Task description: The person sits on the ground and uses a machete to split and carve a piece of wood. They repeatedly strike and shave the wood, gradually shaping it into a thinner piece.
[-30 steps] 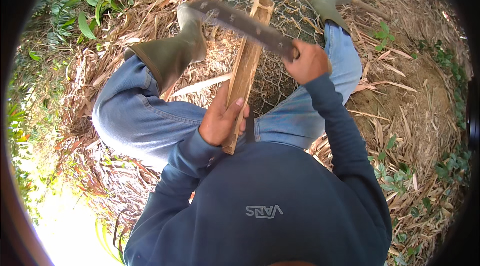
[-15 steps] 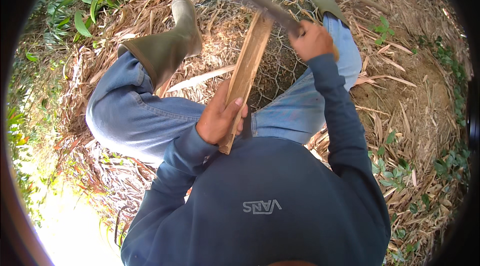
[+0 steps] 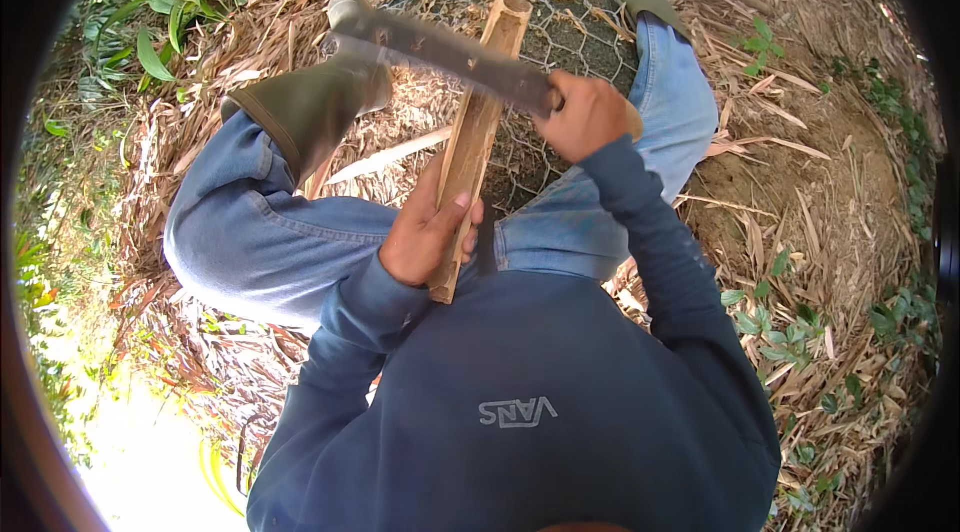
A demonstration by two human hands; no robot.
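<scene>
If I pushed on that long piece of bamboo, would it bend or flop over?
Probably not much. The bamboo piece looks stiff: it stays straight though the left hand grips only its near end. It is a split, thin-walled strip, so likely light for its length. Its far end rests by the wire mesh, so a sideways push might tip it.

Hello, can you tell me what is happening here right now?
A person sits on ground covered with dry leaves, legs apart over a piece of wire mesh. The left hand grips the near end of a split bamboo piece. The right hand holds a long machete, whose blade lies across the bamboo near its far end.
</scene>
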